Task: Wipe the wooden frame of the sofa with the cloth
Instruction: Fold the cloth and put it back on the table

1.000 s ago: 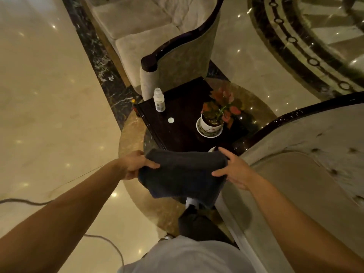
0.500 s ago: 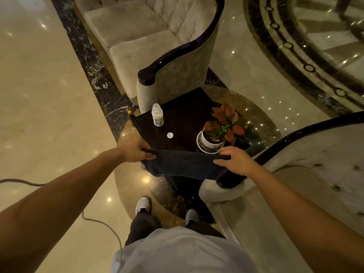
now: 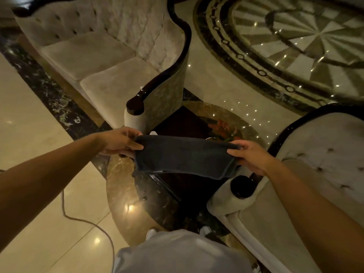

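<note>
A dark grey cloth [image 3: 185, 156] hangs stretched between both hands above a small dark side table [image 3: 183, 123]. My left hand [image 3: 118, 141] pinches its left end and my right hand [image 3: 250, 156] grips its right end. Ahead stands a beige sofa with a dark glossy wooden frame [image 3: 167, 75] that curves down to a rounded arm end [image 3: 135, 105]. A second sofa on the right has the same dark wooden frame [image 3: 291, 125], and its arm end [image 3: 241, 186] sits just below my right hand.
A potted plant with red leaves [image 3: 224, 130] stands on the side table behind the cloth, and a white bottle top [image 3: 153, 133] peeks over it. A cable [image 3: 82, 219] trails over the marble floor at left. My shoes [image 3: 151, 233] are at the table's near edge.
The cloth has been lifted and pulled taut between both hands. The view has tilted up, showing more of the far sofa; the cloth hides most of the table top.
</note>
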The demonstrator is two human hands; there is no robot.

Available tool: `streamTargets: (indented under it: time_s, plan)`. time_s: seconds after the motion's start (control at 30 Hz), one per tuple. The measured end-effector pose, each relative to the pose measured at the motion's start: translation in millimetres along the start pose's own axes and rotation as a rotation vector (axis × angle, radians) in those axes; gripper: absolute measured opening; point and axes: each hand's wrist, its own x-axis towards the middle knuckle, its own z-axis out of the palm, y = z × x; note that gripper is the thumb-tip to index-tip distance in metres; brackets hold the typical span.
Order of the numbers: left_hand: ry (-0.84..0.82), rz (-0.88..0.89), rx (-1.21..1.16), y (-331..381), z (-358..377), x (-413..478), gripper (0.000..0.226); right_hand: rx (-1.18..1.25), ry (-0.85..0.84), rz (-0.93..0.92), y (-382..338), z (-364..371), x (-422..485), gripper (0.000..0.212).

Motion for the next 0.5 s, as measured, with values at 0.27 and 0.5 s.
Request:
streamTargets:
  time_s: [0.27, 0.5]
  plan:
    - [0.258, -0.004, -0.018, 23.7, 20.7, 27.9, 0.012, 0.036, 0.329, 0.066, 3.1, 62.1, -15.7, 0.009]
    - [0.214, 0.214, 0.397, 64.0, 108.2, 54.8, 0.020, 0.233, 0.402, 0.089, -18.2, 116.1, -16.7, 0.020]
